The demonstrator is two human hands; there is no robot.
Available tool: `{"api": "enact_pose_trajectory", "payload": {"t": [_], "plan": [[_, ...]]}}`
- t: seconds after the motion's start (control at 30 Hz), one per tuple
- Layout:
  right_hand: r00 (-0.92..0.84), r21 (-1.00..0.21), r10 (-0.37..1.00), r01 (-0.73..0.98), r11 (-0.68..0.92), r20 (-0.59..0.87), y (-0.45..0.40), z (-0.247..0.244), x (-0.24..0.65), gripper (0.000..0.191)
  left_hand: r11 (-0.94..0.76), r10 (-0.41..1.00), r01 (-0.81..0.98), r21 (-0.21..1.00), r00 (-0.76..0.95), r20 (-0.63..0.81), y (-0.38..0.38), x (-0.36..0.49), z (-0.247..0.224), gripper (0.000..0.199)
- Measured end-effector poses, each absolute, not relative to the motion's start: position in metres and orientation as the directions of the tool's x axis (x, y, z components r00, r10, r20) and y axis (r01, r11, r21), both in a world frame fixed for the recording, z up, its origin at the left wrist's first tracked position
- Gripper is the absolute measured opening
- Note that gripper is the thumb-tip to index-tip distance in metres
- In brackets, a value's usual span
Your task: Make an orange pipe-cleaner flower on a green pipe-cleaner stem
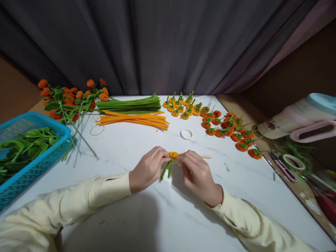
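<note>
Near the middle of the table, my left hand (149, 167) and my right hand (197, 174) face each other with fingertips pinched. Between them is a small round yellow-orange pipe-cleaner fruit (173, 154), gripped from both sides. Two green pipe-cleaner ends (168, 169) hang from it toward me. A thin pale stick (206, 157) pokes out to the right behind my right fingers; whether those fingers hold it too is hidden. Just beyond my hands lies a white ring, like a tape roll (186, 134).
Green pipe cleaners (128, 104) and orange ones (133, 120) lie behind. Finished yellow fruits (185, 114) and orange fruits (228, 123) sit back right. A blue basket (61, 140) with green leaves and orange-topped stems (68, 98) are left. Scissors (285, 168) and a tumbler (296, 115) are right.
</note>
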State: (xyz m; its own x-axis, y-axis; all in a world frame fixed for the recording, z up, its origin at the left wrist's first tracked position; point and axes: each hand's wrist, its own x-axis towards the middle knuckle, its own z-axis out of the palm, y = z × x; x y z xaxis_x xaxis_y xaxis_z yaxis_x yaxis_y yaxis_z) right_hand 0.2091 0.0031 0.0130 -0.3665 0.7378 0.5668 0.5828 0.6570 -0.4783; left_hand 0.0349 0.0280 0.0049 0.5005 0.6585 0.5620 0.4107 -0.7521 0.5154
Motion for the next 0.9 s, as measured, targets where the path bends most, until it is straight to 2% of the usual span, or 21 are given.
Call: {"api": "enact_pose_trajectory", "payload": {"t": [0.17,0.27,0.37,0.47,0.6,0.67,0.77,0.9], "plan": [[-0.28,-0.631,0.848,0.572,0.524,0.451,0.002,0.019,0.206,0.021,-0.876,0.457,0.431,0.216,0.598,0.658,0.034,0.032,0.006,0.014],[-0.255,-0.661,0.882,0.587,0.467,0.397,0.002,0.018,0.205,0.02,-0.9,0.401,0.412,0.143,0.656,0.639,0.035,0.031,0.004,0.017],[-0.25,-0.646,0.888,0.614,0.453,0.385,0.002,0.016,0.205,0.019,-0.907,0.394,0.398,0.135,0.695,0.602,0.034,0.031,0.004,0.021],[-0.257,-0.629,0.885,0.628,0.459,0.388,0.005,0.017,0.208,0.02,-0.886,0.461,0.396,0.241,0.699,0.546,0.034,0.031,0.007,0.023],[-0.274,-0.652,0.887,0.604,0.459,0.371,0.01,0.023,0.215,0.019,-0.728,0.671,0.392,0.563,0.578,0.465,0.039,0.03,0.011,0.019],[-0.276,-0.664,0.891,0.595,0.452,0.359,0.012,0.026,0.218,0.018,-0.596,0.746,0.336,0.729,0.569,0.346,0.042,0.029,0.01,0.029],[-0.302,-0.686,0.9,0.584,0.434,0.313,0.014,0.026,0.22,0.016,-0.351,0.756,0.239,0.905,0.643,0.124,0.046,0.03,0.005,0.034],[-0.338,-0.696,0.907,0.588,0.412,0.25,0.014,0.021,0.218,0.015,0.0,0.784,0.153,0.988,0.614,-0.095,0.047,0.033,-0.002,0.034]]}}
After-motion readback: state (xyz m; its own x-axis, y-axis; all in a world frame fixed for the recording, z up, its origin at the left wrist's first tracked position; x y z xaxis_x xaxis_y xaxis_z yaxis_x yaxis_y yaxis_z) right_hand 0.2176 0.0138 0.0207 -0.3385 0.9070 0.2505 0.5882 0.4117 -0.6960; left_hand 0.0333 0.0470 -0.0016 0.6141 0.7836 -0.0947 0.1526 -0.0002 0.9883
